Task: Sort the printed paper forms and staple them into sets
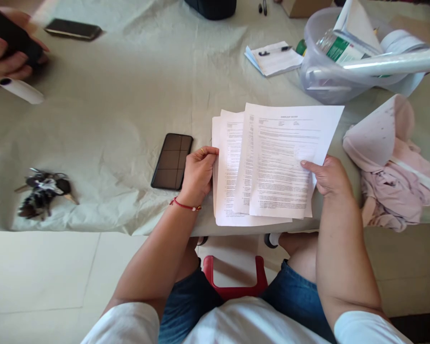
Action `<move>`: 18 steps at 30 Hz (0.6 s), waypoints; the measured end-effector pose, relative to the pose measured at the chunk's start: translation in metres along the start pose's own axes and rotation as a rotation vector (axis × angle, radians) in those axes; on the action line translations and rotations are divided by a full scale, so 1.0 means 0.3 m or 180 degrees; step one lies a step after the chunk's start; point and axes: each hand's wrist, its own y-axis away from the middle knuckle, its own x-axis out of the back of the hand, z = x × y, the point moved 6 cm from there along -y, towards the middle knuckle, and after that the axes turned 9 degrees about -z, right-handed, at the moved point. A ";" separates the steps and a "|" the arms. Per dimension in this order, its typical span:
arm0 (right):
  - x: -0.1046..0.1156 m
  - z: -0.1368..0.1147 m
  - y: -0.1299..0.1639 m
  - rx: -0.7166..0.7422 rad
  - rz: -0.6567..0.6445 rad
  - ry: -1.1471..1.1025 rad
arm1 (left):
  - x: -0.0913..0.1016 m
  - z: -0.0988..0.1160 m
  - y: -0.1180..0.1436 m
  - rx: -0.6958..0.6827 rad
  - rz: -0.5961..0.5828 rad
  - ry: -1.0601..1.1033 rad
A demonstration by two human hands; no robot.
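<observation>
**Papers pinched at both side edges**

Papers (272, 162) lie fanned at the table's (111, 119) near edge, long axis running near-to-far. I see my left hand (198, 174) pinching their left edge, my right hand (327, 177) gripping the right, equally close.

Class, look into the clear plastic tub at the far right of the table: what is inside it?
Inside the tub are a plastic bottle with a green label, a long white roll across the rim, and folded paper. Whatever lies beneath them is covered.

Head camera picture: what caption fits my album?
Two hands, left hand and right hand, hold printed papers beside a phone.
</observation>
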 end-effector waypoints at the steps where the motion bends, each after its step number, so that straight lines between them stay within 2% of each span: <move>1: 0.002 0.001 0.000 0.0003 0.0007 0.0026 | 0.000 -0.003 0.002 0.0074 0.0008 -0.0012; 5: 0.003 0.006 0.001 0.0027 0.0065 -0.0082 | -0.005 -0.008 0.012 0.0249 -0.0090 0.0059; 9: -0.010 -0.001 0.008 0.0107 -0.0002 -0.0266 | -0.026 -0.020 0.014 0.0295 -0.0507 -0.0048; 12: -0.009 -0.025 0.007 0.0297 -0.0140 -0.0311 | -0.017 -0.031 0.005 0.0272 -0.0450 0.0027; 18: 0.067 -0.092 0.001 0.0656 0.0461 -0.0974 | 0.007 -0.018 -0.010 0.0055 -0.0363 0.0141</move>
